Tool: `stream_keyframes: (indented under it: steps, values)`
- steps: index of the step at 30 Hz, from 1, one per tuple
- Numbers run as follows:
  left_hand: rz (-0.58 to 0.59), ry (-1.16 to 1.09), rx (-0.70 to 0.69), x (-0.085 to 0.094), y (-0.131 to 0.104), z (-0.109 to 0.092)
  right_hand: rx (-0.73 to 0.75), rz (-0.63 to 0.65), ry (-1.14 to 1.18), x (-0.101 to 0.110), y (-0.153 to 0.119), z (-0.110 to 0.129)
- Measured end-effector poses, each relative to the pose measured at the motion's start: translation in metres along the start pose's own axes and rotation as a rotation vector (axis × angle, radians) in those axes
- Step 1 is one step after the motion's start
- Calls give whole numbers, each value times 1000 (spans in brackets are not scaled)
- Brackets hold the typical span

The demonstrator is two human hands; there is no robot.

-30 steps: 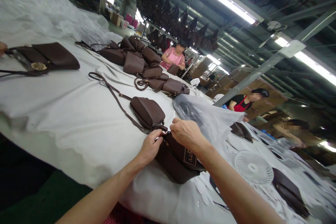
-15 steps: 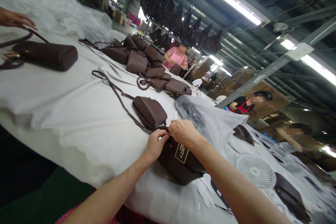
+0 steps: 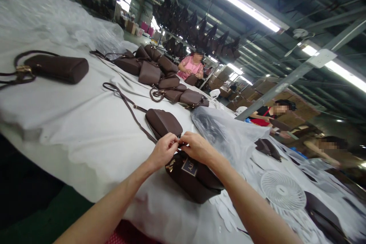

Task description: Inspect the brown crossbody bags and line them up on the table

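While both hands work close together in the head view, the brown tagged bag (image 3: 197,181) lies beneath them by the near edge of the cloth-covered desk (image 3: 85,122). The left hand (image 3: 165,148) and the right hand (image 3: 196,148) have their fingers pinched at the top of this bag; whatever sits between the fingertips is too small and covered to tell.

Just beyond them rests another brown bag (image 3: 164,124), its long strap (image 3: 126,101) trailing toward the desk's left side. A crumpled plastic sheet (image 3: 223,127) crowds the space past the right hand. A white fan (image 3: 283,190) stands to the right of the right forearm, among white scraps (image 3: 224,209), near a dark bag (image 3: 326,213) by the right border. A bag pile (image 3: 150,72) lies along the far edge, and a lone bag (image 3: 58,68) toward the left end, below a heap of clear plastic (image 3: 57,23).

The tag (image 3: 189,166) is partly covered, so only its last letters show. The right forearm hides part of the near edge, and the people beyond the desk are blurred.
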State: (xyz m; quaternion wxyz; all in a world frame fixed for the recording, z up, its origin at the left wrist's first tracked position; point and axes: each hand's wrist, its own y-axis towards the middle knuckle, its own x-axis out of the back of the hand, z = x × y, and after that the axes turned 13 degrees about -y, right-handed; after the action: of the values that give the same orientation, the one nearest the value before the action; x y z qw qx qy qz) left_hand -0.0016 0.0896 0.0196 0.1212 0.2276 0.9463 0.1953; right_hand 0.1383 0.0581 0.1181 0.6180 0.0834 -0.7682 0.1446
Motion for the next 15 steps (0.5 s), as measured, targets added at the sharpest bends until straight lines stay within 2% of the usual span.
stream_keyframes:
  steps: [7, 15]
  values:
    - [-37, -241, 135, -6, 2, 11, 8, -2, -7, 6, 9, -4]
    - [-73, -338, 236, -11, 6, 10, 1, 0, 47, 2, 11, -12]
